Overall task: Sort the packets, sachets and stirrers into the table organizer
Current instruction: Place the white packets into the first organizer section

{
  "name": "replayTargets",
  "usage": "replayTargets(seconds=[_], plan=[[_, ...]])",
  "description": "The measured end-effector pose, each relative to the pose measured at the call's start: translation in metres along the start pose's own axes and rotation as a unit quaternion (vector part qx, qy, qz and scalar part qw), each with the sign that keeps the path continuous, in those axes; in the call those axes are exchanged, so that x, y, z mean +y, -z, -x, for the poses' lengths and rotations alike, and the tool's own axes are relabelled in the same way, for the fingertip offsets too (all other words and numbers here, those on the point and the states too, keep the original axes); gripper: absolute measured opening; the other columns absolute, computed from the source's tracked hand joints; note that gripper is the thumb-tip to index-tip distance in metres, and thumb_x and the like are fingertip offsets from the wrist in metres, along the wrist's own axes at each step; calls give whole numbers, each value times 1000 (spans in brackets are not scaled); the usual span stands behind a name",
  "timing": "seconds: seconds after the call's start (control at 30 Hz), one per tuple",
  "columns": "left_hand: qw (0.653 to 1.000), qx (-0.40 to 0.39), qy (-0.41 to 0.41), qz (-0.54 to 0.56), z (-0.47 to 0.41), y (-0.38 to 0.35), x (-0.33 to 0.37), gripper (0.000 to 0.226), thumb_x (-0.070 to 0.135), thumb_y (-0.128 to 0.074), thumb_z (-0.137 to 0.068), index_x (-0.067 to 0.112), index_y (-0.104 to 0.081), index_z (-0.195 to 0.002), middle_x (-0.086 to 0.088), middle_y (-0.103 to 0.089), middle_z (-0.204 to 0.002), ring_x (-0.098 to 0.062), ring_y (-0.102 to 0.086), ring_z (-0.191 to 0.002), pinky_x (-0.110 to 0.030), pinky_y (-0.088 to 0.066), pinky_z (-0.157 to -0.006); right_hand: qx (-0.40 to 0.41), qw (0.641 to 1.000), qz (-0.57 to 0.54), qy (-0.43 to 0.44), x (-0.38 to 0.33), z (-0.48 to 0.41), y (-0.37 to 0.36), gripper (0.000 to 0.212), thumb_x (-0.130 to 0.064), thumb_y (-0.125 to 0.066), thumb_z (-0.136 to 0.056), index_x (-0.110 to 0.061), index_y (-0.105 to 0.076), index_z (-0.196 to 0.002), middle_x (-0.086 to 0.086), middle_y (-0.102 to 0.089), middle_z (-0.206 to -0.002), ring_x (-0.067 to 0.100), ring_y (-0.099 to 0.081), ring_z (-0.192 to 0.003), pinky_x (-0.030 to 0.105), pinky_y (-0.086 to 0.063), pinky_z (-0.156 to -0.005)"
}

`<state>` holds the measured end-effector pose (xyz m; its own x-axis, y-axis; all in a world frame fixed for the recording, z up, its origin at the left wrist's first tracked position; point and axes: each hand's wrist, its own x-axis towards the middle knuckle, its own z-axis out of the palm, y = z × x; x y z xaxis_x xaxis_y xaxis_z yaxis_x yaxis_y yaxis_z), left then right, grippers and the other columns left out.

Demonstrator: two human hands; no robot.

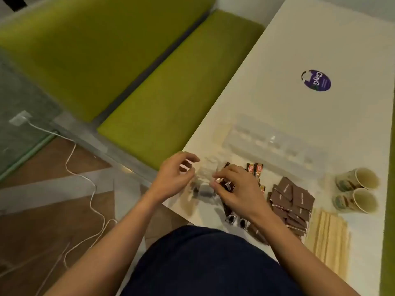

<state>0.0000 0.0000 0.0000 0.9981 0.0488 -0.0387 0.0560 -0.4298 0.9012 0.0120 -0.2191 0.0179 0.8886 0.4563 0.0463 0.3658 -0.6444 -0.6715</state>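
A clear plastic organizer (275, 144) with several compartments lies on the white table (299, 50). In front of it lie dark stick sachets (255, 170), a heap of brown packets (291, 199) and a row of wooden stirrers (327, 240). My right hand (239, 189) rests on the stick sachets, fingers curled round a few of them. My left hand (174, 177) pinches a blurred clear plastic wrapper (205, 174) at the table's near-left corner. More stick sachets (232, 216) lie below my right wrist.
Two paper cups (355, 190) lie on their sides at the right. A round purple sticker (316, 80) marks the table farther back. Green bench cushions (166, 92) run along the table's left edge. A white cable (85, 178) trails over the floor.
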Motion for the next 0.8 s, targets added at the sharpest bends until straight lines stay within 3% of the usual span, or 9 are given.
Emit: replayTargets(seconds=[0.1,0.2,0.37,0.63,0.8], plan=[[999,1,-33,15,22,-4,-12,27,2,-70,-84,22,-69,-101,11,-66,-102,-18,-65,-89,-33,-56,-76,11,1000,19,9,0,10,-12,27,-40,-73,-91,-21,-74,-110,-9,-64,-102,10,-58,-96,26,-47,-83],[998,-10,-65,1,35,-13,-18,25,6,-76,-83,20,-70,-104,8,-65,-101,-17,-63,-88,-27,-54,-73,16,999,35,13,2,16,-24,25,-31,-75,-91,-16,-72,-112,-3,-67,-102,15,-62,-95,32,-53,-82],[995,-8,-97,-19,35,-18,-22,19,13,-77,-86,21,-74,-103,8,-60,-108,-16,-61,-102,-25,-52,-76,23,999,36,1,5,19,-28,14,-22,-73,-92,-16,-72,-105,-5,-67,-97,13,-61,-91,34,-54,-79],[993,-34,-116,-12,29,-12,-15,11,20,-83,-83,22,-79,-94,8,-62,-110,-18,-59,-106,-28,-51,-78,-4,1000,4,-24,-4,21,-12,9,-23,-72,-90,-22,-70,-99,-13,-66,-93,10,-60,-89,31,-51,-78],[990,-66,-114,47,25,-12,-2,21,19,-84,-82,21,-78,-101,4,-66,-112,-21,-63,-105,-31,-51,-79,9,997,-51,-52,-9,27,7,12,-15,-72,-89,-23,-71,-98,-12,-70,-90,3,-63,-87,23,-51,-78]])
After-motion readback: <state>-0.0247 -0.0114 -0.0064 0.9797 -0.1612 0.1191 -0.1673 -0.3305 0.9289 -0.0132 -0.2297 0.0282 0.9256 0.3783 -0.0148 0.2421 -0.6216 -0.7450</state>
